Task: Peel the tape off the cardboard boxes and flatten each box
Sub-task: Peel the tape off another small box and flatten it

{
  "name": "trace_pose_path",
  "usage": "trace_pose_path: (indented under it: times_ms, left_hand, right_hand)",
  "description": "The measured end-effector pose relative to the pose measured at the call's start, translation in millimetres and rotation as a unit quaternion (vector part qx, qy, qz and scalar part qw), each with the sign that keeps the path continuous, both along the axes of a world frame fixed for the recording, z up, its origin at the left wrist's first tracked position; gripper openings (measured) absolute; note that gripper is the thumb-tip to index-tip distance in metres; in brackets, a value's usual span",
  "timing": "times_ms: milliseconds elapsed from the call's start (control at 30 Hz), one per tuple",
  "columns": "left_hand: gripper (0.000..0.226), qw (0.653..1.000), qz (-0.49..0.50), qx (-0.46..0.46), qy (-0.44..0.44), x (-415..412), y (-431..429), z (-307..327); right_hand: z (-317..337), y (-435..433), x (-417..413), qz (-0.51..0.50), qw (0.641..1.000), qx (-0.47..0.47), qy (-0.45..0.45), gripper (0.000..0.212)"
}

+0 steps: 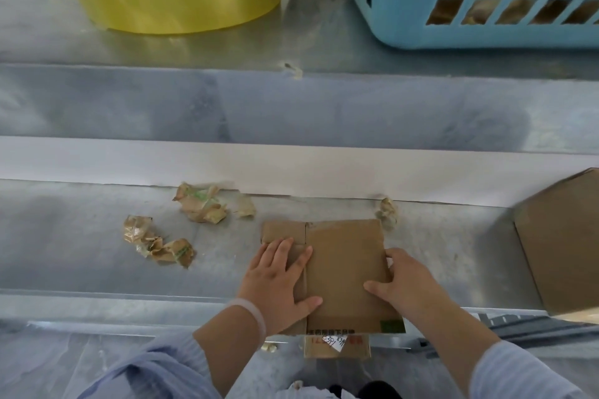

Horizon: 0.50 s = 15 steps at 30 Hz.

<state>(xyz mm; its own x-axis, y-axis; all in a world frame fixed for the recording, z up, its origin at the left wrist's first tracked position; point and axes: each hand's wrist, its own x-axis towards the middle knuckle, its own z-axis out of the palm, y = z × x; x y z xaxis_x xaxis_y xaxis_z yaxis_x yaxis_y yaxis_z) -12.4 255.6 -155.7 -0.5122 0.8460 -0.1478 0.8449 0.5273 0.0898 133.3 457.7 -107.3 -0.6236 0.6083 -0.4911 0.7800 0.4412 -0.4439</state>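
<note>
Pressed down at the middle of the worktop's (81, 236) near edge, slightly overhanging it: flattened box (346, 262), left hand (278, 275) spread wide and flat on its left panel, right hand (402, 282) gripping its right edge, thumb on top, fingers curled at the rim. Just beyond, toward the back ledge: crumpled tape wads (202, 204), already peeled, so probably nearly done with this one. Farther off, likely more left: open cardboard (564, 249) at the right edge, brown shapes inside blue basket (405, 10), far right corner.

Metal bench (97, 230), blue basket (486, 34) and tape scraps (201, 204) show a workshop
</note>
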Motion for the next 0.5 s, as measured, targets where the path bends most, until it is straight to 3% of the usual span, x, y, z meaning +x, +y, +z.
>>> trace_pose_path:
  times_ms: [67, 133, 267, 500]
  left_hand:
    - [0.092, 1.000, -0.003, 0.004, 0.000, -3.0, 2.7, -1.0]
    - [0.094, 1.000, -0.008, 0.006, 0.005, -4.9, 3.5, -2.7]
    - [0.094, 1.000, 0.003, 0.015, 0.011, -11.8, 4.1, -5.0]
    - [0.093, 1.000, 0.009, 0.013, 0.019, -25.3, 17.1, -8.5]
  right_hand:
    - [-1.7, -1.5, -3.0, 0.074, 0.992, 0.094, -0.037, 0.086]
    - [-8.0, -2.6, -6.3, 0.159, 0.977, 0.141, -0.021, 0.098]
    - [-27.6, -11.3, -20.3, 0.308, 0.932, 0.188, 0.019, 0.089]
    - [-46.2, -17.9, -43.7, 0.275, 0.921, 0.274, 0.038, 0.094]
